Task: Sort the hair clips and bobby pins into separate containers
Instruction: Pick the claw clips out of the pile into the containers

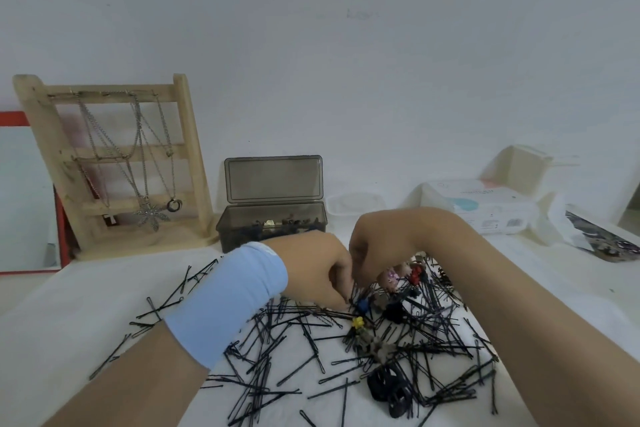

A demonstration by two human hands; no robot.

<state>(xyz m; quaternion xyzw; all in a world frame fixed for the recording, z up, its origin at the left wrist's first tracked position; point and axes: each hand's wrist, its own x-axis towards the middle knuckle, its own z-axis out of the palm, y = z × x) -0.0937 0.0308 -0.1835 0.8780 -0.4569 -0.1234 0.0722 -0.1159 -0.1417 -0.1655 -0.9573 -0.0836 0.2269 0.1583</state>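
both hands meet over a heap of black bobby pins (pixel 304 347) spread across the white cloth-covered table (pixel 69 302). the left hand (pixel 311 270), with a light blue wristband (pixel 228 305) on its wrist, has its fingers curled down into the heap beside a blue mini claw clip (pixel 363 304). whether it grips a pin i cannot tell. the right hand (pixel 381 243) is curled too, its fingertips hidden near a pink clip (pixel 391 279) and a red clip (pixel 415 273), so its hold is unclear as well. a yellow clip (pixel 357 322) and larger black clips (pixel 384 388) lie among the pins. behind the hands stands a smoky grey box (pixel 273 229) with its lid up and clips inside, and just beside it a small clear container (pixel 349 204). a wooden necklace stand (pixel 114 156) stands at the far left.
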